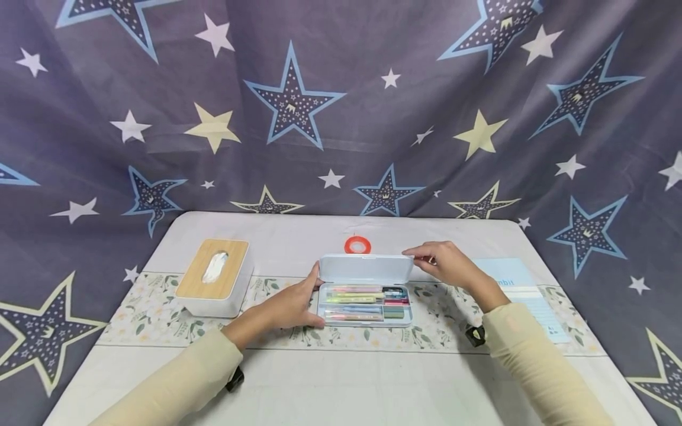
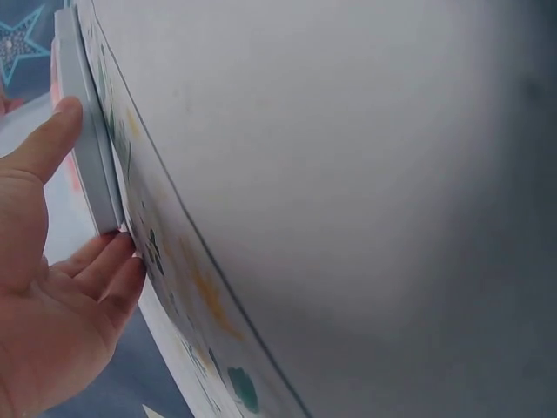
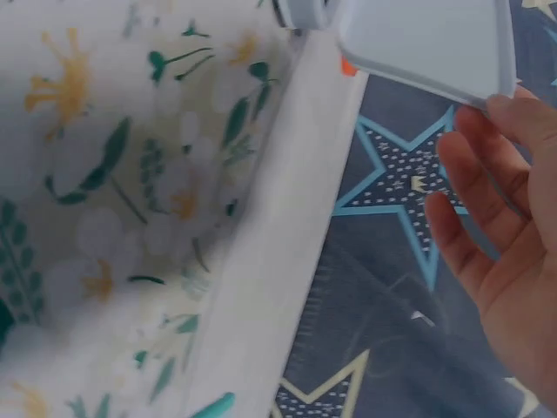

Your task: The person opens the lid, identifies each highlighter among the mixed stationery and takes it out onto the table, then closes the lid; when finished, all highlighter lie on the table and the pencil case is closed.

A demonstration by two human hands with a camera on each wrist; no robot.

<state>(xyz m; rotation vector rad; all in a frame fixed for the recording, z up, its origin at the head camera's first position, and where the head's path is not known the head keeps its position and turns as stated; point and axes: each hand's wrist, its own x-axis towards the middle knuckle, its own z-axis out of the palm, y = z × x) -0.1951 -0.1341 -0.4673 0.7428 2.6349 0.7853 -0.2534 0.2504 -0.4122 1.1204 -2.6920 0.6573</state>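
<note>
A pale blue pencil case [image 1: 365,323] lies on the table with its lid [image 1: 365,269] raised at the back. Inside it are several pens [image 1: 354,309] and a green block [image 1: 393,312], possibly an eraser. My left hand [image 1: 292,303] holds the case by its left side, the thumb [image 2: 54,139] at the front edge and the other fingers at the side and back. With thumb and fingertips, my right hand [image 1: 446,260] pinches the lid's upper right corner; the right wrist view shows the lid [image 3: 426,43] between them.
A tissue box [image 1: 192,288] with a wooden top stands to the left. Behind the case lies a red roll of tape [image 1: 357,238]. A light blue notebook or pad [image 1: 538,307] lies right, partly behind the right forearm. A flowered runner [image 1: 160,307] crosses the table.
</note>
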